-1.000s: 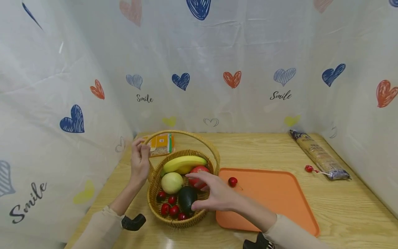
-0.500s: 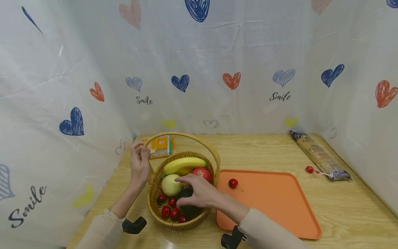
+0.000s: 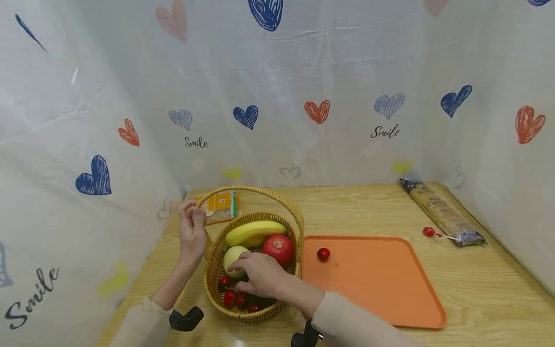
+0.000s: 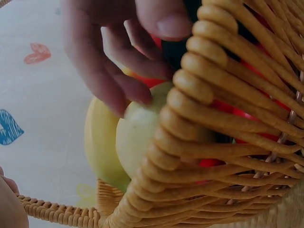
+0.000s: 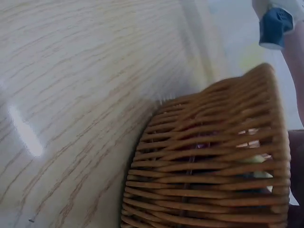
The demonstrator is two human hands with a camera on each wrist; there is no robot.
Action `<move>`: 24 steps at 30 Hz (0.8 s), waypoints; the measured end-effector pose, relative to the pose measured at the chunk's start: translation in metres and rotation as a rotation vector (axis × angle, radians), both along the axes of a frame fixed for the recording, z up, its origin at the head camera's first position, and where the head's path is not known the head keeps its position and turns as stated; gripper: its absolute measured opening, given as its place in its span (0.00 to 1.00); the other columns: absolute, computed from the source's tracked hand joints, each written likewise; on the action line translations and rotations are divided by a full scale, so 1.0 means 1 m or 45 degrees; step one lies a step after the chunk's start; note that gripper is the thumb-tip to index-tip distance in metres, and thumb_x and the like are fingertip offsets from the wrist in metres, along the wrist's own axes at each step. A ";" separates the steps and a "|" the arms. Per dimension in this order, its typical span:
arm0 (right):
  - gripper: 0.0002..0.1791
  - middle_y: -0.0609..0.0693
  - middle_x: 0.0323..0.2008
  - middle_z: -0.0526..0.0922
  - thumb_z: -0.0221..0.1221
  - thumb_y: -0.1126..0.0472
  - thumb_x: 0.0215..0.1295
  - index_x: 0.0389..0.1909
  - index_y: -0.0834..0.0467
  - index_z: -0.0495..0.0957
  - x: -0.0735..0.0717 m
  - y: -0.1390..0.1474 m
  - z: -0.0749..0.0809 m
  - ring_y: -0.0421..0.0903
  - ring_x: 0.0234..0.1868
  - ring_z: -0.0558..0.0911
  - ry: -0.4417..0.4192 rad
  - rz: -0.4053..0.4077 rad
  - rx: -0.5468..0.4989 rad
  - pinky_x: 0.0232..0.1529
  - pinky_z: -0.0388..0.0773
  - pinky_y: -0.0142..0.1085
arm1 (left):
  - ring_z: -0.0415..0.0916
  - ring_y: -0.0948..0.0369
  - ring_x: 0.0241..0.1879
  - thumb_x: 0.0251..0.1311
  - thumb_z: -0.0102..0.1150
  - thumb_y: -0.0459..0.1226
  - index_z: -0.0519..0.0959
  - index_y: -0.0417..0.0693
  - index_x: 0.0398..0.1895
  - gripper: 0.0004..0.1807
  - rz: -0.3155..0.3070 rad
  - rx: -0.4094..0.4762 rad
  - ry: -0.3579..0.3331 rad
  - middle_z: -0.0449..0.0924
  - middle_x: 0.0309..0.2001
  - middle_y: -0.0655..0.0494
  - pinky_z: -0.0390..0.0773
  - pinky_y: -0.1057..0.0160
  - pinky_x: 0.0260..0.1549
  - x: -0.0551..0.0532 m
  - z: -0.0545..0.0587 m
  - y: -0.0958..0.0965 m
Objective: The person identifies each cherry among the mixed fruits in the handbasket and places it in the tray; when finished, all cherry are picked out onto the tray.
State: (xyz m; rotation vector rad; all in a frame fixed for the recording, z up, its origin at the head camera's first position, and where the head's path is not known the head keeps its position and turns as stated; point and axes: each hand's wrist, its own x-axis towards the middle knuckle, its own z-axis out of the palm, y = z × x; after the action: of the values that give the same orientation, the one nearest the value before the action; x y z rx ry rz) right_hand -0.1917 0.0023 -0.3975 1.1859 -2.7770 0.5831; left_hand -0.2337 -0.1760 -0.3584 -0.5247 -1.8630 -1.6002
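A wicker basket (image 3: pixel 236 315) stands on the table, holding a banana (image 3: pixel 256 232), a pomegranate (image 3: pixel 278 249), a pale green round fruit (image 3: pixel 232 261) and several red cherries (image 3: pixel 229 298). My left hand (image 3: pixel 191 236) grips the left side of its arched handle (image 3: pixel 270 194). Inside the basket's opening, my right hand (image 3: pixel 262 277) hovers over the fruit with fingers bent and thumb apart. Its fingertips overlap the pale fruit in the left wrist view; whether they touch it I cannot tell. The hand mostly hides the dark avocado. The right wrist view shows the basket's woven wall (image 5: pixel 204 166).
Right of the basket lies an orange tray (image 3: pixel 373 284) with one cherry (image 3: pixel 323 254) on it. Farther right are a red-wrapped lollipop (image 3: pixel 428 232) and a long plastic packet (image 3: pixel 442 212). An orange packet (image 3: pixel 223 205) lies behind the handle. Curtains enclose the table.
My right hand has moved left across the basket, from beside the pomegranate and avocado to over the pale fruit and cherries, uncovering the pomegranate. My left hand keeps its grip on the handle.
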 end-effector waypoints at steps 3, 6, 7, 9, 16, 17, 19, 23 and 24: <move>0.19 0.37 0.45 0.80 0.68 0.52 0.54 0.49 0.42 0.82 0.003 -0.005 0.000 0.34 0.42 0.78 0.042 0.047 0.135 0.37 0.74 0.29 | 0.53 0.65 0.18 0.74 0.33 0.30 0.58 0.30 0.51 0.10 0.003 -0.009 0.031 0.60 0.23 0.49 0.55 0.66 0.18 -0.008 -0.008 -0.004; 0.20 0.33 0.44 0.80 0.70 0.50 0.51 0.48 0.38 0.82 0.005 -0.009 -0.003 0.31 0.39 0.78 0.090 0.081 0.274 0.31 0.73 0.29 | 0.53 0.65 0.18 0.74 0.33 0.30 0.58 0.30 0.52 0.11 0.012 -0.014 0.055 0.60 0.23 0.49 0.55 0.67 0.17 -0.014 -0.014 -0.007; 0.21 0.32 0.43 0.80 0.70 0.50 0.50 0.48 0.37 0.82 0.006 -0.010 -0.004 0.31 0.37 0.78 0.106 0.087 0.307 0.29 0.72 0.29 | 0.53 0.65 0.17 0.74 0.33 0.30 0.58 0.30 0.52 0.11 0.010 -0.013 0.061 0.60 0.23 0.49 0.55 0.67 0.17 -0.015 -0.014 -0.007; 0.21 0.31 0.42 0.80 0.71 0.49 0.49 0.47 0.36 0.83 0.007 -0.012 -0.008 0.30 0.34 0.77 0.143 0.096 0.347 0.25 0.70 0.28 | 0.53 0.65 0.17 0.73 0.33 0.29 0.58 0.30 0.52 0.10 0.006 -0.008 0.065 0.60 0.22 0.50 0.54 0.66 0.17 -0.015 -0.015 -0.008; 0.18 0.32 0.33 0.77 0.72 0.51 0.44 0.40 0.37 0.84 0.011 -0.017 -0.012 0.34 0.33 0.76 0.149 0.059 0.351 0.31 0.70 0.34 | 0.53 0.65 0.17 0.73 0.33 0.29 0.58 0.31 0.52 0.10 0.001 -0.007 0.064 0.60 0.22 0.55 0.54 0.66 0.16 -0.014 -0.017 -0.008; 0.17 0.32 0.32 0.76 0.72 0.51 0.44 0.39 0.37 0.84 0.012 -0.017 -0.011 0.34 0.34 0.76 0.135 0.049 0.356 0.33 0.70 0.35 | 0.52 0.65 0.17 0.73 0.33 0.30 0.58 0.31 0.52 0.10 0.000 -0.005 0.065 0.60 0.22 0.56 0.53 0.66 0.16 -0.014 -0.017 -0.008; 0.15 0.32 0.31 0.74 0.72 0.48 0.46 0.38 0.38 0.84 0.012 -0.017 -0.011 0.35 0.34 0.76 0.107 0.027 0.362 0.35 0.69 0.37 | 0.52 0.65 0.17 0.74 0.34 0.30 0.57 0.30 0.52 0.11 -0.003 0.002 0.068 0.60 0.23 0.56 0.53 0.66 0.15 -0.015 -0.017 -0.008; 0.07 0.31 0.32 0.77 0.66 0.45 0.55 0.35 0.39 0.85 0.010 -0.016 -0.014 0.34 0.33 0.78 0.138 -0.004 0.321 0.32 0.69 0.34 | 0.52 0.65 0.17 0.74 0.34 0.32 0.57 0.31 0.53 0.12 -0.007 0.006 0.073 0.60 0.23 0.56 0.52 0.66 0.14 -0.014 -0.016 -0.007; 0.06 0.31 0.32 0.77 0.65 0.46 0.57 0.34 0.39 0.85 0.010 -0.016 -0.015 0.34 0.33 0.78 0.155 -0.008 0.305 0.32 0.70 0.34 | 0.52 0.65 0.18 0.74 0.34 0.32 0.57 0.31 0.53 0.12 -0.009 0.007 0.074 0.60 0.23 0.56 0.52 0.66 0.14 -0.014 -0.016 -0.007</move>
State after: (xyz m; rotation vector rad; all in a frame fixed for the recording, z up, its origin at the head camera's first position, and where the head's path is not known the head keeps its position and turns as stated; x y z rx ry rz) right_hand -0.1816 -0.0134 -0.4122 1.2070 -2.8036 0.1735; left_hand -0.2475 -0.1828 -0.3742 -0.5700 -1.8157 -1.5776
